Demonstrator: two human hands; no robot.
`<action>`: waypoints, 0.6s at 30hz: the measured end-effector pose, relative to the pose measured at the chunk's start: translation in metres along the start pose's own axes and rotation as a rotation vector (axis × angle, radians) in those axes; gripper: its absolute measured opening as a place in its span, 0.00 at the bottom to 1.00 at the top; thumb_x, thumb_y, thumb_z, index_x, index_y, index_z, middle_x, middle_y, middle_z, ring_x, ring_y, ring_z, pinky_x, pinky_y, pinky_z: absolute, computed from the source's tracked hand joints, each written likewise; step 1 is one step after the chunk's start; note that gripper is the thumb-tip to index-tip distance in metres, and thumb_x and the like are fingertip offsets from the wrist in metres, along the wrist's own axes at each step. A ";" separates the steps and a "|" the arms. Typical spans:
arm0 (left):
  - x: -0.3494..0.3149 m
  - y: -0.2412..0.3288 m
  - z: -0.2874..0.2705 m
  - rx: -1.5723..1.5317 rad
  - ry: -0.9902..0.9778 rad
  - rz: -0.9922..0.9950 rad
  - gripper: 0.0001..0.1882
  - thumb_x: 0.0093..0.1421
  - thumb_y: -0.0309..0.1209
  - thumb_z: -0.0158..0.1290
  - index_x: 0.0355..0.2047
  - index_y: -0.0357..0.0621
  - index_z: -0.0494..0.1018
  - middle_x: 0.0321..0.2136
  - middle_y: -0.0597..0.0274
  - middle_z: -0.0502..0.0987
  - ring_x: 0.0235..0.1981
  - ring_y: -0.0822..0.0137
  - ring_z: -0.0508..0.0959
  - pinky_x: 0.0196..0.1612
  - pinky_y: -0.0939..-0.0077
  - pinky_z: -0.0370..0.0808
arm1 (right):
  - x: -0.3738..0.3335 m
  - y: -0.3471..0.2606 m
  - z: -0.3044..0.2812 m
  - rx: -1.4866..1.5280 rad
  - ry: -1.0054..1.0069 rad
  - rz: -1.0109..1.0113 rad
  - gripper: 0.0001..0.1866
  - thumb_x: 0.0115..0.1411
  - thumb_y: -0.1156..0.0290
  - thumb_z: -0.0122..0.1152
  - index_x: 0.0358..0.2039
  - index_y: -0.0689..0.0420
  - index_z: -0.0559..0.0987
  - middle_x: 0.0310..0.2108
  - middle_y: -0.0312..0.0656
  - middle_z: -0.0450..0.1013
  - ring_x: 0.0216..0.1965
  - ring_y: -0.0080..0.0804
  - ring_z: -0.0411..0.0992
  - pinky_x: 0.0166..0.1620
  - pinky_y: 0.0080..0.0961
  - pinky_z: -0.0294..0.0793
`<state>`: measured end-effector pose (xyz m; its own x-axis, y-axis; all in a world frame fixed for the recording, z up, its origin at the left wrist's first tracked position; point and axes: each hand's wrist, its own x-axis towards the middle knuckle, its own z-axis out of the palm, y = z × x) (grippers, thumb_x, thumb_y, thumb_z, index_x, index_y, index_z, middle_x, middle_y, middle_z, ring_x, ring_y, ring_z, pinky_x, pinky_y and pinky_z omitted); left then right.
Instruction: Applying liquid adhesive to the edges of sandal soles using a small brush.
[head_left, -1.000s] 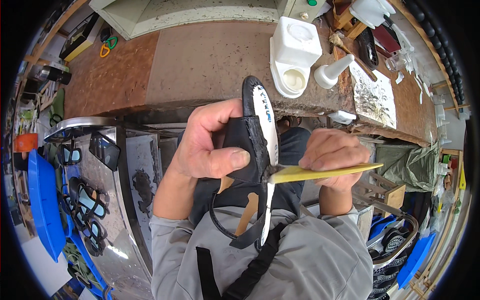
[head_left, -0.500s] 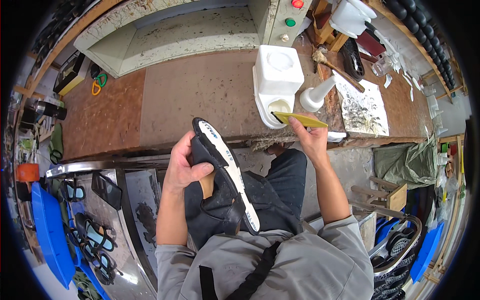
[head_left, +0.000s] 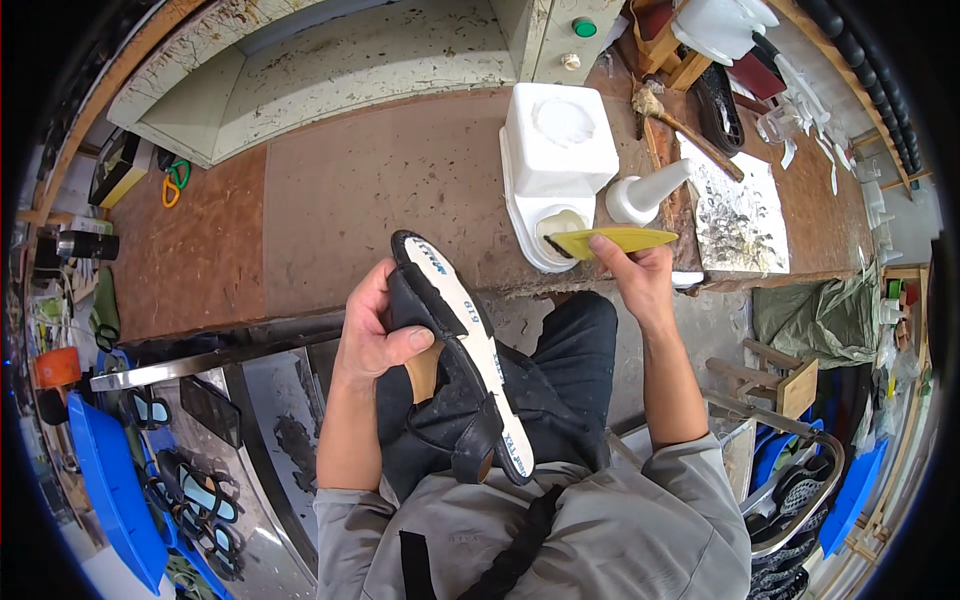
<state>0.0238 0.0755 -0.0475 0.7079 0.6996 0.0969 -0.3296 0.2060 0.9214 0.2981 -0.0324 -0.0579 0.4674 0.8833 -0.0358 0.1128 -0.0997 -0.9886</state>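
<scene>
My left hand [head_left: 378, 335] is closed around a black strappy sandal [head_left: 478, 345], its underside turned up. A pale insole board with blue markings runs along that side, and black upper material wraps the edges. The sandal is held over my lap. My right hand [head_left: 645, 285] pinches a flat yellow brush [head_left: 622, 239] with dark bristles at its left end. Those bristles are at the near lip of the round cup on a white plastic dispenser [head_left: 560, 140]. Whitish residue lines the cup.
Right of the dispenser lie a white cone-shaped nozzle [head_left: 645, 192], a wooden-handled tool [head_left: 700, 140] and a stained paper sheet [head_left: 740, 215]. A metal-framed rack [head_left: 285, 420] with several sandals stands at left. A pale metal machine housing [head_left: 370, 65] sits at the back of the workbench [head_left: 370, 180].
The view has shifted slightly. The yellow brush has turned to show more of its broad face, its bristles staying at the cup. My left hand keeps its hold on the sandal.
</scene>
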 end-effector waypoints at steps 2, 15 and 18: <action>0.002 0.005 0.007 -0.024 -0.002 -0.004 0.27 0.43 0.32 0.63 0.42 0.35 0.65 0.36 0.62 0.73 0.37 0.74 0.72 0.43 0.81 0.67 | 0.000 0.002 0.004 -0.083 -0.012 -0.074 0.06 0.54 0.74 0.60 0.30 0.64 0.78 0.21 0.35 0.72 0.19 0.18 0.66 0.22 0.14 0.64; -0.006 0.035 0.051 -0.102 0.003 0.062 0.23 0.42 0.30 0.64 0.36 0.38 0.65 0.31 0.65 0.72 0.32 0.77 0.70 0.37 0.84 0.67 | -0.076 -0.074 0.047 0.244 -0.093 -0.750 0.09 0.47 0.79 0.64 0.30 0.68 0.76 0.24 0.48 0.74 0.26 0.38 0.75 0.29 0.29 0.73; -0.012 0.035 0.055 -0.076 -0.025 0.129 0.23 0.42 0.29 0.64 0.36 0.38 0.65 0.31 0.65 0.72 0.32 0.77 0.71 0.37 0.84 0.68 | -0.085 -0.078 0.042 0.219 -0.116 -0.799 0.09 0.47 0.80 0.63 0.29 0.68 0.75 0.23 0.48 0.74 0.25 0.38 0.75 0.28 0.28 0.73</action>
<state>0.0379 0.0365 0.0038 0.6716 0.7068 0.2222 -0.4641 0.1676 0.8698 0.2128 -0.0805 0.0158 0.2239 0.6930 0.6852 0.1936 0.6575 -0.7282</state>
